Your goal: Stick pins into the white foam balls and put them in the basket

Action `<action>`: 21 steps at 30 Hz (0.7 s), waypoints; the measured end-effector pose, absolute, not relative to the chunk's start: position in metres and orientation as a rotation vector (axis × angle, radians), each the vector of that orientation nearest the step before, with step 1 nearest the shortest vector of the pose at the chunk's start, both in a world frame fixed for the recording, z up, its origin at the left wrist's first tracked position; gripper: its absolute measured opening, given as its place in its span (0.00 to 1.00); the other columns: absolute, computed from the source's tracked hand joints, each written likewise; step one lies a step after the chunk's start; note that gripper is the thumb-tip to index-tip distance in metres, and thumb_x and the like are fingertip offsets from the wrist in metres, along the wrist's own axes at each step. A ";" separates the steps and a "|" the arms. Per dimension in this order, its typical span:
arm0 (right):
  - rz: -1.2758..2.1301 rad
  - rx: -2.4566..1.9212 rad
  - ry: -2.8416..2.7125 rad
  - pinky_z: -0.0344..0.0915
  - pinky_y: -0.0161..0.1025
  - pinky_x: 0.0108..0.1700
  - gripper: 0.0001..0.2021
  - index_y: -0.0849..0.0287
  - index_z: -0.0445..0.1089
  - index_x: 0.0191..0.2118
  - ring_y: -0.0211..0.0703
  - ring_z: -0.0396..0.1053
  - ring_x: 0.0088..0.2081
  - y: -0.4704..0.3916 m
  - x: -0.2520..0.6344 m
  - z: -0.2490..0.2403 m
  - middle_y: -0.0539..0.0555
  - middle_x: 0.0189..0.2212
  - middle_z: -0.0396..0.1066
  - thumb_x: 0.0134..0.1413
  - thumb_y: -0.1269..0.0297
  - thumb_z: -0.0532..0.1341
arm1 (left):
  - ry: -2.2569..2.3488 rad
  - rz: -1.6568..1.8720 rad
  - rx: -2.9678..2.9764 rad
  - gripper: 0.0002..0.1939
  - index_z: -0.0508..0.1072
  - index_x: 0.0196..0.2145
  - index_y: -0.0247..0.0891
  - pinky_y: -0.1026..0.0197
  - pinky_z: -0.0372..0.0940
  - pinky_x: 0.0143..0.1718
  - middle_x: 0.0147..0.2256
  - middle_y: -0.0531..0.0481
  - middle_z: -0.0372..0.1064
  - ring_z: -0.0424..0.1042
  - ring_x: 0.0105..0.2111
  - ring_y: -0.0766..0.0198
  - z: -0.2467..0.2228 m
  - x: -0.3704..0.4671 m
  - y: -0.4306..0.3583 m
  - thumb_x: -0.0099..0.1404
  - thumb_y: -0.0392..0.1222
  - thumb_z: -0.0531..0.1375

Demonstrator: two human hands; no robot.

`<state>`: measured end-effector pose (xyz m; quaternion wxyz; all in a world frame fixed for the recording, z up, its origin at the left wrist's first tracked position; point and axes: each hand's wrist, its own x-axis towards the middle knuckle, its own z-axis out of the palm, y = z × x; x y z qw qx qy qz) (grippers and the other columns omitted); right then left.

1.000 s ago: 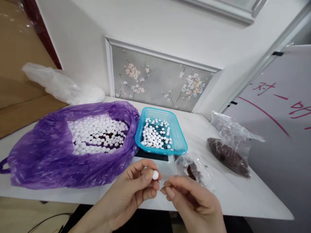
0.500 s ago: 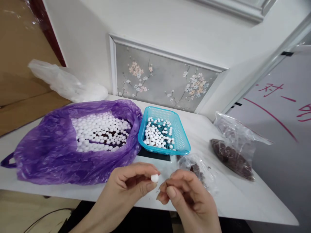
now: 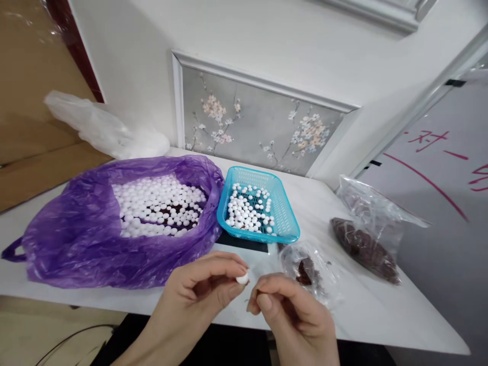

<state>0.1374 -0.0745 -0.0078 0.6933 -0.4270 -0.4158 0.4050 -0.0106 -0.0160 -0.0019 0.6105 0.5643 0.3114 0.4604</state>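
A small white ball (image 3: 242,278) is pinched between the thumb and fingers of my left hand (image 3: 208,295). Just to its right, my right hand (image 3: 292,310) has thumb and index finger pressed together; anything between them is too small to make out. Behind my hands stands a blue basket (image 3: 287,218) with many white balls in it. On the left, an open purple bag (image 3: 87,239) holds a large heap of white balls. A clear bag with dark brown bits (image 3: 307,272) lies beyond my right hand.
Another clear bag with brown contents (image 3: 364,249) lies on the right of the white table (image 3: 407,315). A white plastic bag (image 3: 114,134) rests at the back left. A dark flat object (image 3: 244,243) is partly under the basket. A whiteboard (image 3: 427,203) stands at the right.
The white ball has tilted slightly in my left fingers, and a brownish spot shows at its lower edge. My right fingers have closed together and moved slightly down, uncovering more of the near clear bag.
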 end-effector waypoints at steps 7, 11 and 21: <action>0.989 -0.980 -0.829 0.72 0.27 0.33 0.02 0.51 0.78 0.34 0.34 0.75 0.28 -0.078 0.129 -0.009 0.47 0.24 0.77 0.54 0.62 0.70 | 0.827 1.083 1.239 0.09 0.82 0.33 0.47 0.73 0.70 0.32 0.30 0.56 0.77 0.75 0.30 0.68 0.003 -0.006 -0.018 0.56 0.34 0.70; 0.967 -0.967 -0.830 0.72 0.30 0.32 0.02 0.53 0.79 0.33 0.36 0.74 0.27 -0.077 0.128 -0.010 0.48 0.24 0.76 0.52 0.62 0.71 | 0.800 1.150 1.333 0.08 0.83 0.30 0.46 0.72 0.70 0.31 0.32 0.54 0.77 0.75 0.30 0.67 0.006 -0.007 -0.017 0.55 0.32 0.69; 0.897 -0.930 -0.910 0.67 0.31 0.33 0.03 0.51 0.77 0.33 0.36 0.69 0.29 -0.072 0.131 -0.015 0.47 0.26 0.70 0.59 0.64 0.66 | 0.812 1.013 1.351 0.11 0.85 0.34 0.53 0.68 0.72 0.42 0.40 0.53 0.81 0.78 0.40 0.61 0.001 -0.010 -0.017 0.59 0.35 0.68</action>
